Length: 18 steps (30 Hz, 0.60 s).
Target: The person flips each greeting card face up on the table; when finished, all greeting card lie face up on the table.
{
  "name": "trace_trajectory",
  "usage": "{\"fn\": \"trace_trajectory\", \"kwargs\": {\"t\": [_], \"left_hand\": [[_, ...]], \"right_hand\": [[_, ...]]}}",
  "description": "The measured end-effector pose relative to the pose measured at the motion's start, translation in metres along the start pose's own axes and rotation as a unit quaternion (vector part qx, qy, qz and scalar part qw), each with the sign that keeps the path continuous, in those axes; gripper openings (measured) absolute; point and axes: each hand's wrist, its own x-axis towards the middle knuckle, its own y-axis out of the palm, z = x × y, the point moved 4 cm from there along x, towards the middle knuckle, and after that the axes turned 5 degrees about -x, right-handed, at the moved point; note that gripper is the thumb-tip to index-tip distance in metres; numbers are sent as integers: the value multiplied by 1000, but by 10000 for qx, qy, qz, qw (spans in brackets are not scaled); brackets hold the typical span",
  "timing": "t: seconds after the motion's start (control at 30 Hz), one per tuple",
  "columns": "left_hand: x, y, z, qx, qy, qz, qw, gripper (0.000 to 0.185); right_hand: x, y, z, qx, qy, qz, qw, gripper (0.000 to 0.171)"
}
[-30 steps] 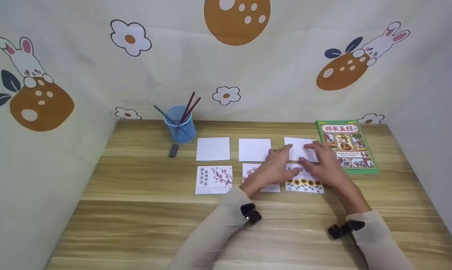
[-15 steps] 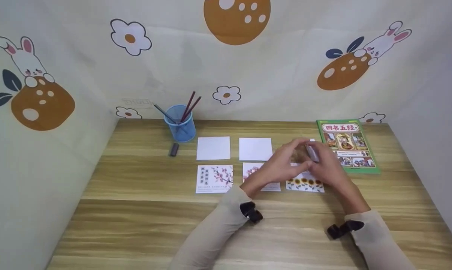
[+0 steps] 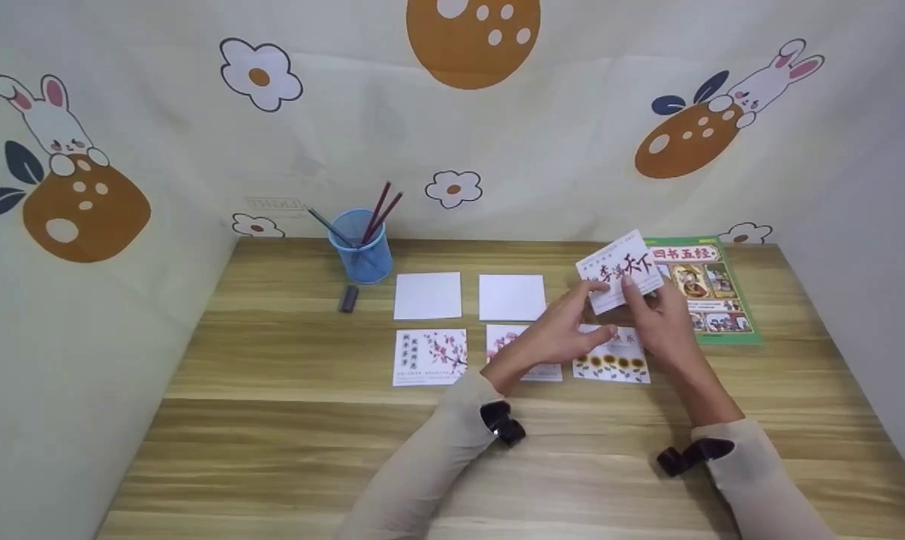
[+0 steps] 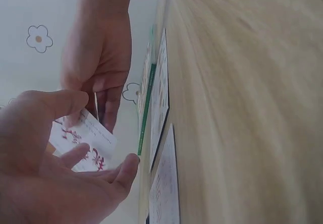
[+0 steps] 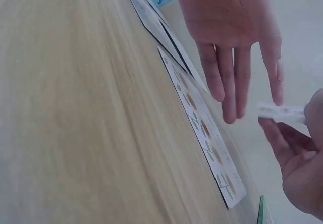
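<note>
My right hand (image 3: 661, 326) pinches a white card (image 3: 616, 262) between thumb and fingers, raised and tilted above the table. Red and black Chinese writing shows on its face. My left hand (image 3: 554, 334) is at the card's lower left corner, its index finger overlapping the edge. In the right wrist view the left hand (image 5: 227, 27) has its fingers extended, one fingertip at the card (image 5: 277, 112). Below the hands lies a sunflower card (image 3: 610, 366). A pink blossom card (image 3: 546, 373) is partly hidden under the left wrist.
Two cards lie blank side up, one on the left (image 3: 428, 296) and one in the middle (image 3: 511, 298). A branch-blossom card (image 3: 430, 358) lies at the front left. Behind are a blue pencil cup (image 3: 365, 259), a dark eraser-like block (image 3: 348, 299) and a green-edged book (image 3: 711, 289).
The blank-side-up card at the right of the back row has been lifted and turned, so its written face shows. My right hand holds it; the left hand's fingers have moved away slightly.
</note>
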Motion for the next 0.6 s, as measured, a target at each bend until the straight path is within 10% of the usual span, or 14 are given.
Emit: {"fn": "trace_trajectory", "kwargs": {"t": [0.23, 0.6], "left_hand": [[1, -5, 1, 288, -158, -251, 9991, 62], [3, 0, 12, 843, -593, 38, 9947, 71]], "right_hand": [[1, -3, -1, -34, -73, -302, 9995, 88], [6, 2, -6, -1489, -494, 72, 9876, 46]]}}
